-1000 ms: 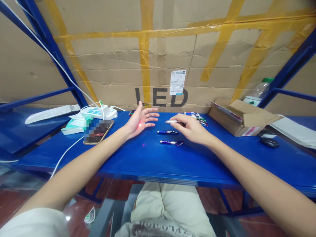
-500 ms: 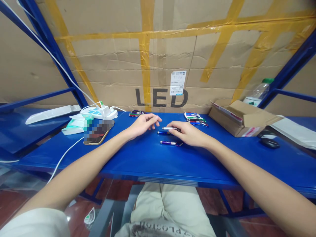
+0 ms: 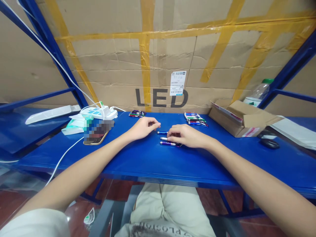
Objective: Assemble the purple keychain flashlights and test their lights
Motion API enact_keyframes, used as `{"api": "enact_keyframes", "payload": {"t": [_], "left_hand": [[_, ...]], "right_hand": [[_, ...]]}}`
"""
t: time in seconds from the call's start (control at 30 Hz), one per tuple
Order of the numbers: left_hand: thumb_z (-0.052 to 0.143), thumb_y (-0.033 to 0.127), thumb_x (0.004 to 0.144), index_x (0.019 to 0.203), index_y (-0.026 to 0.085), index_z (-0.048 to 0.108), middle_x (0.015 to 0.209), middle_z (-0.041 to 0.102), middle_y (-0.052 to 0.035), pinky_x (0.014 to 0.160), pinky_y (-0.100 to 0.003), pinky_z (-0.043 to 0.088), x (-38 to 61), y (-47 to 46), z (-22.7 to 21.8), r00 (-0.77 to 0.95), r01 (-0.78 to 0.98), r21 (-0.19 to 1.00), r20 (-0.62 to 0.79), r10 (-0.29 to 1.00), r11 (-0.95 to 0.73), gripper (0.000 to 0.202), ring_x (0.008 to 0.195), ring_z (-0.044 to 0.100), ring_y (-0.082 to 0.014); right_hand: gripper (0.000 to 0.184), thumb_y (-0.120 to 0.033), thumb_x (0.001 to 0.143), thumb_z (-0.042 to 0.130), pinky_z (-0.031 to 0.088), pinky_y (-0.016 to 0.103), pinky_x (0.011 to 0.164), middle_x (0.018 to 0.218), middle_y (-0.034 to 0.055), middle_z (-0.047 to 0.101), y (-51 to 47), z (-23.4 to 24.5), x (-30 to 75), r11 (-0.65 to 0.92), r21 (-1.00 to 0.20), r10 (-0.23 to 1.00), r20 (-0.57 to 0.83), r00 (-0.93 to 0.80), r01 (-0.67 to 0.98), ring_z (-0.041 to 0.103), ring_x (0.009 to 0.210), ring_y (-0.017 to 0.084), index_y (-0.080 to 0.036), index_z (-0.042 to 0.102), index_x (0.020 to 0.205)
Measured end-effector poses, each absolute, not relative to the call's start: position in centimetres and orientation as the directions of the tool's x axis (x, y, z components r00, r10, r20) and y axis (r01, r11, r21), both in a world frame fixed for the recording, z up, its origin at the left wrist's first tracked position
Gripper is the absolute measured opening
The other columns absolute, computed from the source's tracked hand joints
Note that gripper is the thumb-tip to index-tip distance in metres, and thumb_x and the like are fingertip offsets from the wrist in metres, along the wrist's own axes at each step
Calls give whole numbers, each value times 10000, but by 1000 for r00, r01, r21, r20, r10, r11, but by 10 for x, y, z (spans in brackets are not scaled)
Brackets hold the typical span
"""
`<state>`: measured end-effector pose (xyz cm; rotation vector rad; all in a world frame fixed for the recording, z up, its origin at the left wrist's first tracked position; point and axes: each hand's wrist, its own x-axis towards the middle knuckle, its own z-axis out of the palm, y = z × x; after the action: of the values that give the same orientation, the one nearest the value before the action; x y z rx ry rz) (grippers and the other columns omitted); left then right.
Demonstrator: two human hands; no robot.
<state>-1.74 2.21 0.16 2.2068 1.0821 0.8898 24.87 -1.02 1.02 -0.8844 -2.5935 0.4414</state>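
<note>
My right hand (image 3: 185,135) is closed on a silver mini flashlight (image 3: 163,139), whose tip points left out of my fingers. The flashlight lies low at the table, between a blue mini flashlight (image 3: 162,133) behind it and a purple-blue mini flashlight (image 3: 168,143) in front. Parts of these are hidden under my fingers. My left hand (image 3: 143,127) rests just left of them, fingers curled and thumb against the fingertips, with no object showing in it.
At the back of the blue table (image 3: 148,161) lie a small pile of flashlights (image 3: 137,113) and a larger row (image 3: 195,119). A phone (image 3: 98,133), power strip (image 3: 105,112) and packet (image 3: 77,125) are left. Right are an open carton (image 3: 237,121), mouse (image 3: 269,143) and bottle (image 3: 260,90).
My right hand has brought the silver flashlight toward me, from behind the blue one to between the two others. My left hand has lowered slightly and its fingers have curled in.
</note>
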Motion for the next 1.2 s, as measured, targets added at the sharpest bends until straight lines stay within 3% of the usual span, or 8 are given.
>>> {"api": "enact_keyframes", "payload": {"t": [0.13, 0.23, 0.33, 0.4, 0.67, 0.83, 0.93, 1.2], "left_hand": [[638, 520, 995, 948, 186, 810, 848, 780, -69, 754, -349, 485, -18, 25, 1, 414, 492, 696, 341, 844, -522, 379, 785, 678, -233], [656, 513, 987, 955, 188, 816, 869, 785, -77, 807, -361, 509, -18, 28, 0, 379, 460, 733, 348, 858, -501, 363, 836, 703, -248], [663, 508, 985, 962, 182, 812, 873, 781, -85, 813, -370, 511, -19, 31, -1, 350, 443, 762, 339, 873, -473, 359, 845, 703, -250], [666, 515, 984, 974, 176, 811, 872, 776, -88, 792, -369, 508, -20, 33, -1, 333, 424, 783, 333, 882, -456, 368, 828, 691, -242], [738, 546, 933, 982, 167, 812, 861, 749, -87, 702, -336, 491, -18, 28, 5, 288, 320, 869, 289, 913, -377, 389, 755, 638, -205], [737, 503, 937, 976, 164, 810, 860, 750, -84, 695, -328, 485, -18, 27, 6, 270, 300, 886, 278, 922, -354, 349, 740, 624, -193], [743, 514, 931, 996, 167, 814, 875, 757, -83, 687, -319, 479, -18, 27, 5, 259, 285, 894, 275, 926, -345, 360, 734, 616, -184], [704, 559, 982, 1075, 178, 819, 930, 752, -82, 644, -276, 454, -18, 29, 5, 259, 199, 927, 263, 929, -318, 409, 737, 613, -162]], "right_hand": [[294, -415, 1094, 578, 523, 426, 924, 1019, 92, 756, -8, 8, 249, 764, -373, 638, 321, -699, 526, 680, 974, 271, -228, 803, 1064], [312, -404, 1105, 555, 500, 500, 1050, 1214, 119, 749, -6, 4, 250, 781, -339, 624, 384, -680, 524, 657, 1139, 305, -266, 806, 1228], [357, -358, 1111, 526, 460, 532, 1134, 1395, 122, 723, -4, 1, 249, 807, -321, 587, 347, -731, 495, 643, 1260, 317, -277, 781, 1347], [364, -331, 1109, 516, 451, 529, 1150, 1407, 119, 736, -3, 0, 249, 813, -328, 575, 318, -754, 482, 649, 1279, 314, -264, 768, 1363], [111, -303, 1019, 657, 502, 440, 942, 1068, 88, 765, 2, -2, 254, 751, -341, 657, 299, -692, 566, 634, 1050, 298, -241, 745, 1044], [199, -352, 1054, 632, 483, 445, 959, 1126, 102, 749, 2, -3, 254, 761, -334, 643, 268, -717, 557, 622, 1037, 295, -245, 748, 1174], [198, -362, 1070, 604, 488, 445, 957, 1100, 106, 741, 2, -5, 253, 768, -316, 636, 270, -723, 557, 623, 1031, 296, -244, 753, 1126], [167, -352, 1099, 506, 556, 425, 879, 1120, 109, 738, -1, -1, 253, 697, -405, 717, 371, -590, 592, 697, 969, 270, -238, 610, 1162]]}}
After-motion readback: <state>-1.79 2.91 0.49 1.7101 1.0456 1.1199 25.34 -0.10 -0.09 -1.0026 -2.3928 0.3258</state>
